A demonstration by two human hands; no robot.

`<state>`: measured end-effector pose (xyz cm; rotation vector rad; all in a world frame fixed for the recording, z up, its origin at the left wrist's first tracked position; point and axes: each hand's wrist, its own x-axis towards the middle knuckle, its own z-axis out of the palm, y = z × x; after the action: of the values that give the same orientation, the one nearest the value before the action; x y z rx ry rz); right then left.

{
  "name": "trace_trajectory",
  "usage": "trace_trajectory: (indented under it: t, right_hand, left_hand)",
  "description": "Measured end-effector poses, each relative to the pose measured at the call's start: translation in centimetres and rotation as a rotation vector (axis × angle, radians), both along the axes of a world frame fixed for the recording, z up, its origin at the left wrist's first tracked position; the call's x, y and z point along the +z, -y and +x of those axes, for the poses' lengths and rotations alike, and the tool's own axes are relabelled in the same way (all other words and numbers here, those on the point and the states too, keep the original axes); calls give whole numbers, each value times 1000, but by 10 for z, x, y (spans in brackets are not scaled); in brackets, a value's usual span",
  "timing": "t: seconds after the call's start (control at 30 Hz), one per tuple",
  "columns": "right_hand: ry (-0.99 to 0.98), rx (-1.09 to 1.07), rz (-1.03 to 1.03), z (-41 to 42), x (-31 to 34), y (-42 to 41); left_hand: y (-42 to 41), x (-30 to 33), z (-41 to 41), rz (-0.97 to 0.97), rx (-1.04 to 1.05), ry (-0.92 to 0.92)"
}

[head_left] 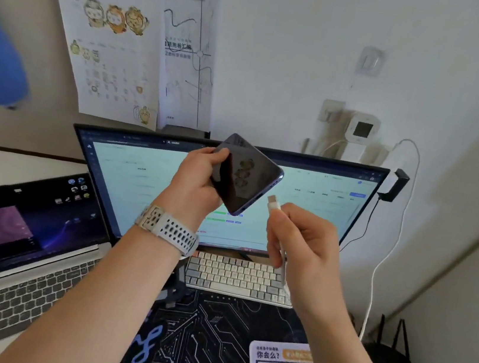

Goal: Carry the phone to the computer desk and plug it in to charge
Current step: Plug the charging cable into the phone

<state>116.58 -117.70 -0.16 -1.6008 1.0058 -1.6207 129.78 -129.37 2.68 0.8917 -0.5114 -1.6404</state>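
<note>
My left hand (pixel 198 181) holds a dark phone (pixel 246 177) tilted in the air in front of the monitor, its bottom edge turned toward the right. My right hand (pixel 303 246) pinches a white charging cable, and its plug (pixel 274 202) points up-left at the phone's lower edge, a short gap away. The cable runs down through my right fist toward the keyboard. A pale watch sits on my left wrist.
A wide monitor (pixel 140 172) stands behind my hands, with a white keyboard (pixel 233 276) below it on a dark circuit-pattern desk mat (pixel 208 341). An open laptop (pixel 21 242) sits at the left. Wall sockets and a white cable (pixel 391 235) are at the right.
</note>
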Motion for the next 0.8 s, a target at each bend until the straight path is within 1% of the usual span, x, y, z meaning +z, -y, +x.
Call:
trace_trajectory:
  t: [0.17, 0.37, 0.8]
  right_hand:
    - [-51, -11, 60, 0, 3, -1]
    - [-125, -27, 130, -2, 4, 2]
    - [-147, -10, 207, -2, 19, 3]
  left_hand:
    - [1, -3, -3, 36, -32, 9]
    - [0, -4, -7, 55, -28, 75]
    - [0, -5, -7, 77, -29, 116]
